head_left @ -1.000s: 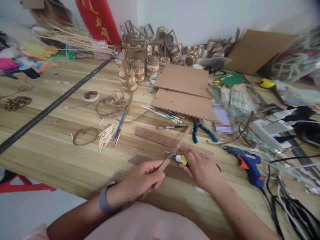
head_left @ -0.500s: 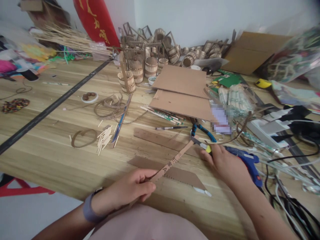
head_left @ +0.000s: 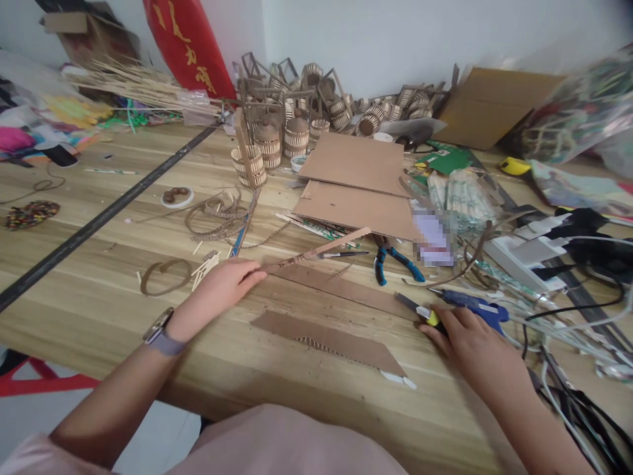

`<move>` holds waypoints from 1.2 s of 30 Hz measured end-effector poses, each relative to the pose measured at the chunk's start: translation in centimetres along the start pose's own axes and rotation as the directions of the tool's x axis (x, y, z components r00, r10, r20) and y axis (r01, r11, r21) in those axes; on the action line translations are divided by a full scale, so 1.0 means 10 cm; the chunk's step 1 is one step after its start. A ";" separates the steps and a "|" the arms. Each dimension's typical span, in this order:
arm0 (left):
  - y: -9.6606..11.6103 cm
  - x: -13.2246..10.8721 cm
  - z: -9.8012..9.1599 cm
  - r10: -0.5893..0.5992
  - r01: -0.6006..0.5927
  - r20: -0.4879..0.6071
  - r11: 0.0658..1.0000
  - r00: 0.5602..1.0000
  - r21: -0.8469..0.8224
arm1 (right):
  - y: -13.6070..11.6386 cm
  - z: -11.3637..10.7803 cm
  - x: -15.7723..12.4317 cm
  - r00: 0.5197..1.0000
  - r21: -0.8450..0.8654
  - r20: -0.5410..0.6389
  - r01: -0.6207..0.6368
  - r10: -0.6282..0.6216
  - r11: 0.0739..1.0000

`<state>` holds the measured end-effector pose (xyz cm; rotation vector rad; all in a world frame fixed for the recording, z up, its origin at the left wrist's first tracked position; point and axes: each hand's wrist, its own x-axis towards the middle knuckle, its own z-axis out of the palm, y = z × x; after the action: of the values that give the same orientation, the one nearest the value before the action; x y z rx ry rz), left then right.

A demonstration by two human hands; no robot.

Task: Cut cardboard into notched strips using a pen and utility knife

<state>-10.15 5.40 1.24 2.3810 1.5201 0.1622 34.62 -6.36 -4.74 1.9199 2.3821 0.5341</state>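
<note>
since half a second earlier, the left hand had moved away from the person's body and to the left, carrying the printed cardboard strip with it, while the right hand had shifted slightly right and nearer the body with the utility knife. the strip lay slantwise, its near end at the left hand's fingertips and its far end reaching over the pen toward the cardboard sheets. whether the left fingers were pinching that end or only touching it, i could not tell. the right fingers were clamped around the knife's yellow and dark handle, with the blade out and pointing left, near the right end of a long brown cardboard piece.

a second cardboard piece, rough along one edge, lay on the tabletop closer to the body. blue-handled pliers rested with their handles spread, beyond the long piece. a blue glue gun lay just past the right hand, partly hidden by it. short pale sticks were heaped beside the left wrist, and small slatted buckets stood farther back.
</note>
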 end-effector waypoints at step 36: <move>0.30 0.43 0.34 0.337 -0.344 0.071 0.910 0.939 0.230 | -0.51 -0.20 0.86 0.946 0.145 -0.072 0.324 -0.316 0.935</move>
<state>-4.82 7.39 -1.35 2.8148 1.1523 0.0188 27.32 0.43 -2.69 1.5292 2.7645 0.3855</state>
